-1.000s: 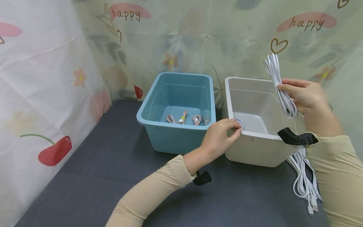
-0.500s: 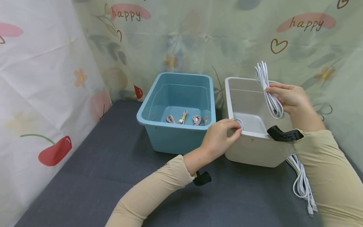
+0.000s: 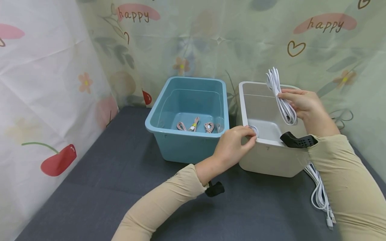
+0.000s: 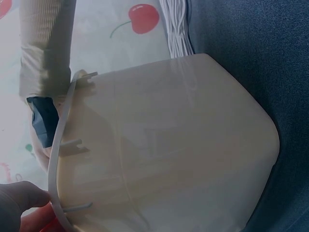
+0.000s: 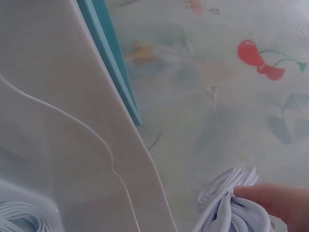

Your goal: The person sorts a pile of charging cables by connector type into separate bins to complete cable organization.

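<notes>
My right hand (image 3: 306, 103) pinches a folded bundle of white cable (image 3: 281, 97) around its middle, above the right side of the white bin (image 3: 268, 157). In the right wrist view the thumb presses on this cable bundle (image 5: 231, 212), whose loops fan out below. My left hand (image 3: 232, 144) grips the front rim of the white bin near its left corner; in the left wrist view the thumb (image 4: 31, 195) lies outside the rim. A coiled white cable (image 3: 254, 130) lies inside the bin just behind those fingers.
A blue bin (image 3: 187, 147) with several pink cables (image 3: 196, 124) stands left of the white one. More bundled white cables (image 3: 319, 197) lie on the dark cloth at the right, partly hidden by the right sleeve. A printed curtain (image 3: 211, 50) hangs close behind both bins.
My right hand has carried the white cable bundle leftward, from the bin's right edge to over its opening. The left hand stays at the rim.
</notes>
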`<action>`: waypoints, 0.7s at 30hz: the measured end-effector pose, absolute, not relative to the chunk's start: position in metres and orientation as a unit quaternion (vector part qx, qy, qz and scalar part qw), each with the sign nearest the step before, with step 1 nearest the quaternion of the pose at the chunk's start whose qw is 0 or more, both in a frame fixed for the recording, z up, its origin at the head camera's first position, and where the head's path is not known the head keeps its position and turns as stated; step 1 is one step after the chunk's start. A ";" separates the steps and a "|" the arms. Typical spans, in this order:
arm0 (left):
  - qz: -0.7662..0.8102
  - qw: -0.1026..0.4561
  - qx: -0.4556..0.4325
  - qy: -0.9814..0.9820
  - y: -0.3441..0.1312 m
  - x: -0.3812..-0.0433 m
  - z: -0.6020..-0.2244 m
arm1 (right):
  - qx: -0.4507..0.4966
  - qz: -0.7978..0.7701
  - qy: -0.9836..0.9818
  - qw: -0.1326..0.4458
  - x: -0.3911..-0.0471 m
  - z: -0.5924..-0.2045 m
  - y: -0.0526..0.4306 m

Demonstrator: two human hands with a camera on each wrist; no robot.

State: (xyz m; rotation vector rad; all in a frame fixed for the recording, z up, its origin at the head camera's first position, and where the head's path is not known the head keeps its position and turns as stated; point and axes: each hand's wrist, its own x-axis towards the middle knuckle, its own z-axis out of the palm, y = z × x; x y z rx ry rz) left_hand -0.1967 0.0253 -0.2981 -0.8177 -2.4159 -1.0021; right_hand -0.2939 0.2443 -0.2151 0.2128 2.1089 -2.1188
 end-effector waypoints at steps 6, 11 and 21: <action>-0.358 0.202 -0.293 -0.863 0.025 -0.197 -0.299 | 0.074 -0.693 0.714 0.069 -0.296 -0.218 0.241; -0.353 0.204 -0.295 -0.864 0.025 -0.197 -0.298 | 0.056 -0.707 0.697 0.106 -0.297 -0.217 0.242; -0.350 0.197 -0.286 -0.870 0.026 -0.196 -0.297 | 0.046 -0.721 0.678 0.133 -0.297 -0.217 0.246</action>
